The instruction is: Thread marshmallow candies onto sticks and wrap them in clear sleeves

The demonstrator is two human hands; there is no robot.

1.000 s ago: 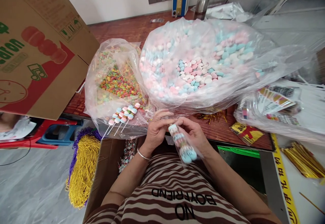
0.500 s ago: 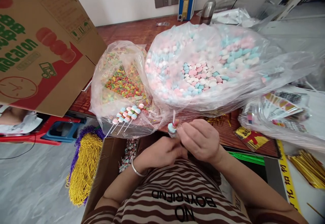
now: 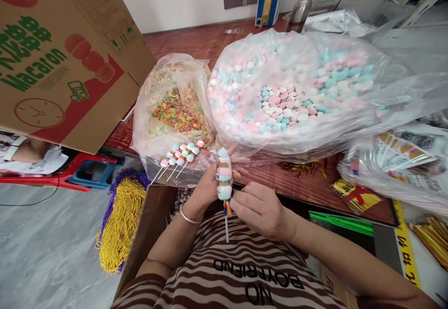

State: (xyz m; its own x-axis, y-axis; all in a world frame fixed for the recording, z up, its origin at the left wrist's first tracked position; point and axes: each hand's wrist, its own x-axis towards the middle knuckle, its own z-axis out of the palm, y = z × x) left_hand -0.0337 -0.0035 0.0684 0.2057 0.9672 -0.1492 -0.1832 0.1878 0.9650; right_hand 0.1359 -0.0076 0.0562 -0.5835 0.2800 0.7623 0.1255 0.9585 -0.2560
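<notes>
A wrapped candy skewer (image 3: 224, 173) stands upright in front of me, pastel pieces stacked on a white stick. My left hand (image 3: 210, 183) is behind it, fingers around the wrapped pieces. My right hand (image 3: 261, 208) pinches the wrapper at the skewer's lower end, where a colourful tie shows. Several bare candy skewers (image 3: 180, 157) lie on the plastic just left of my hands.
A large clear bag of pink, blue and white candies (image 3: 297, 94) and a smaller bag of coloured rings (image 3: 175, 108) sit on the wooden table (image 3: 304, 183). A cardboard box (image 3: 59, 57) leans at left. Gold and purple beads (image 3: 121, 222) hang below. An open carton (image 3: 150, 234) sits by my lap.
The skewer was turned from lying with its candy end toward me to standing upright, stick down. My left hand moved up behind it; my right hand shifted to its lower end.
</notes>
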